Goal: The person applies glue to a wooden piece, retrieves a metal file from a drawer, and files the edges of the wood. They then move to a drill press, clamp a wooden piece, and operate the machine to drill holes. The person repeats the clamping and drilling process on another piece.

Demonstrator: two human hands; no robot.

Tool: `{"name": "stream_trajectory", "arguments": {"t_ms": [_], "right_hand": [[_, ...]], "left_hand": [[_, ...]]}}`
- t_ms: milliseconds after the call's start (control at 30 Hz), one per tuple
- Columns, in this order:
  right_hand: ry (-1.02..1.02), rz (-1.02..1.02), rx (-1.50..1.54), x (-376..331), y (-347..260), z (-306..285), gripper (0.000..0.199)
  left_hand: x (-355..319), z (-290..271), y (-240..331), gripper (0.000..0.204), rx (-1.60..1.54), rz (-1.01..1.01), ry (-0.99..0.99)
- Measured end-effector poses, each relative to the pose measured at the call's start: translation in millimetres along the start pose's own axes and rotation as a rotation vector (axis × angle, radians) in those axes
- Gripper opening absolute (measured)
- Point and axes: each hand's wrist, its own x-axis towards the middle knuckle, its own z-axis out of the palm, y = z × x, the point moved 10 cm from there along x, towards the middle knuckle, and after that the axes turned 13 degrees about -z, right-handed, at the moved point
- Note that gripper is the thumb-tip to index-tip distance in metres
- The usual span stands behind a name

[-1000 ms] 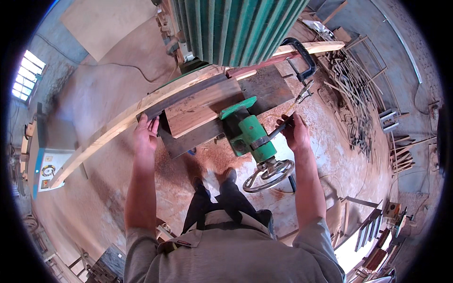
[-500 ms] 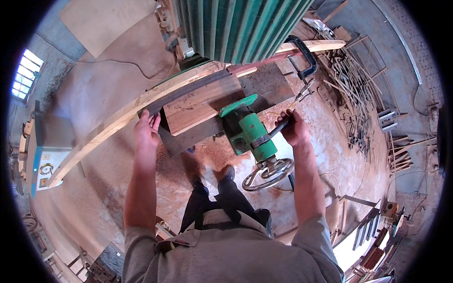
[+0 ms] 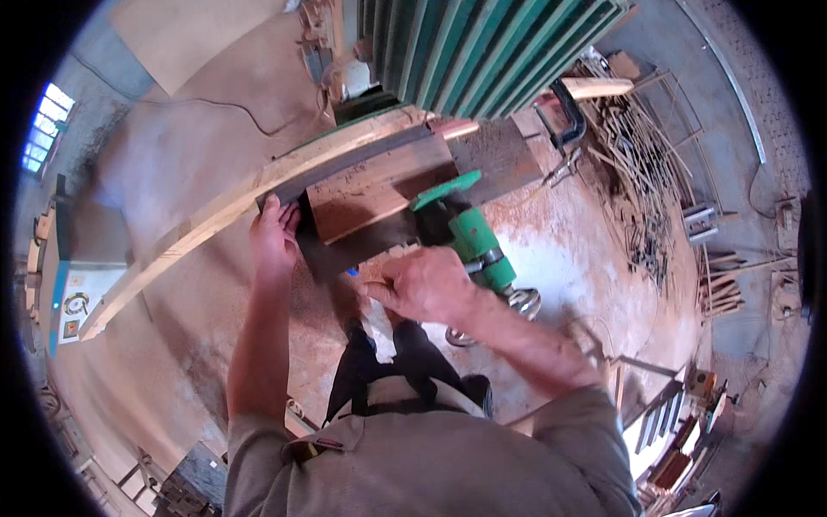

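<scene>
Left hand [image 3: 276, 233] at the left end of the dark strip [image 3: 300, 190], thumb up on its end and fingers close together beside it; cannot tell whether pinching it. Right hand [image 3: 422, 284] just to the near side of the dark table [image 3: 504, 159], back turned up, fingers loosely curled, thumb out to the left; cannot tell whether anything lies within. Reddish-brown wooden block [image 3: 370, 194] flat on the table, along the near side of the dark strip, between the left hand and the green clamp [image 3: 472, 231]. Metal handwheel [image 3: 527, 302] nearer still, partly hidden behind the right forearm. Beyond the strip, a long pale beam [image 3: 233, 202], running down to the left. Farther off, a green ribbed housing [image 3: 482, 56]; to its right, a black C-shaped clamp [image 3: 570, 121] and a heap of thin wooden strips [image 3: 633, 159].
</scene>
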Motion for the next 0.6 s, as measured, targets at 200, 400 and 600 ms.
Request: {"name": "stream_trajectory", "arguments": {"t_ms": [200,400,600], "right_hand": [[-0.376,0.18,0.041,15,6,24,0.046],[-0.381,0.316,-0.133,3,22,37,0.043],[0.147,0.039,-0.024,-23,18,-31,0.041]], "left_hand": [[-3,-3,-3,0.044,0.04,0.052,-0.054],[-6,15,-9,0.046,0.077,0.045,0.0],[-14,24,-13,0.05,0.006,0.181,-0.103]]}}
